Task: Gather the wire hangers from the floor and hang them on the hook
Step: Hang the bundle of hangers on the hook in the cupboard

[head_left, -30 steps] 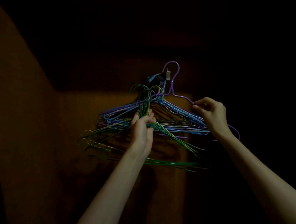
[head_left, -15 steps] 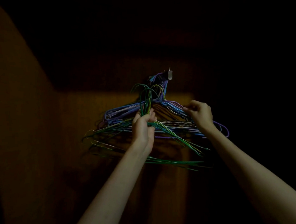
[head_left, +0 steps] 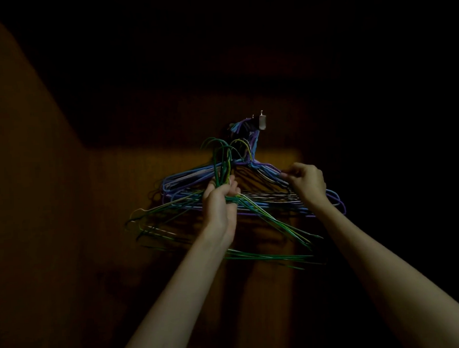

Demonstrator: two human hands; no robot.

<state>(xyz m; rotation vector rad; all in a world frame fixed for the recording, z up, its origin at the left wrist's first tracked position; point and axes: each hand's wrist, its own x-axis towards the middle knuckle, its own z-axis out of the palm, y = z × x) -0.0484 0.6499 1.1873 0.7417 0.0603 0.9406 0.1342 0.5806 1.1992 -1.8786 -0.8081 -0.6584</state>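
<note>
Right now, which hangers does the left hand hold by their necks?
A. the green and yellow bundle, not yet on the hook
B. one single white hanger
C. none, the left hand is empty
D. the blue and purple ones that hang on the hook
A: the left hand grips the necks of the green and yellow bundle, whose curved tops sit below the hook, while the blue and purple hangers already hang there.
</note>
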